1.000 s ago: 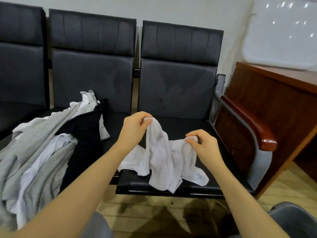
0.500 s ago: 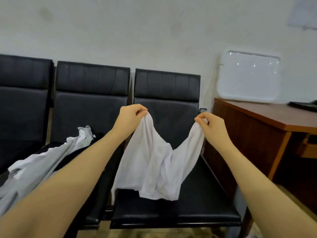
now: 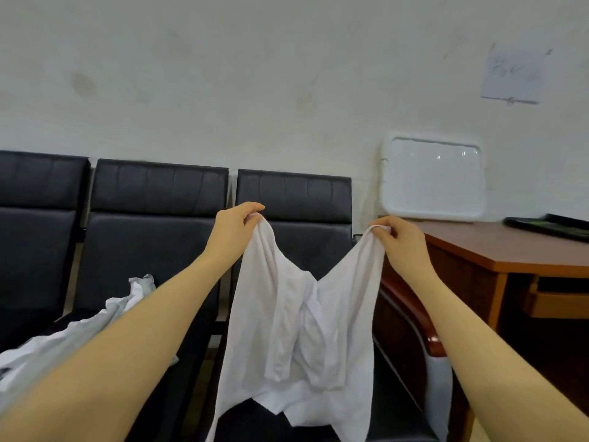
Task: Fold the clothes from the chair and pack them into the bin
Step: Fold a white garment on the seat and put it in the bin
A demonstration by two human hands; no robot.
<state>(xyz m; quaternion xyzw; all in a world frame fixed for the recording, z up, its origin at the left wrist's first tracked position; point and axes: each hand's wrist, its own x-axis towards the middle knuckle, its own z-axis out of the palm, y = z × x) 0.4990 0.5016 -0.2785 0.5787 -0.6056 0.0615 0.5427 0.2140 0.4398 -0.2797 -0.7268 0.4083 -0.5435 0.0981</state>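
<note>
A white garment [image 3: 302,339] hangs in the air in front of the rightmost black chair [image 3: 306,199]. My left hand [image 3: 234,231] pinches its upper left corner and my right hand [image 3: 400,242] pinches its upper right corner, about shoulder width apart. The cloth sags in a V between them and is twisted in the middle; its lower edge dangles just above the seat. A pile of grey and white clothes [image 3: 95,327] lies on the middle chair seat at the lower left, partly hidden by my left forearm. No bin is in view.
Three black chairs stand in a row against a pale wall. A brown wooden desk [image 3: 497,247] stands to the right, close to the chair's red-brown armrest [image 3: 424,327]. A white tray [image 3: 433,180] leans on the wall above the desk, and a dark flat object [image 3: 551,226] lies on it.
Both hands have lifted the white garment off the seat and spread apart, so it now hangs between them. The view has tilted upward toward the wall.
</note>
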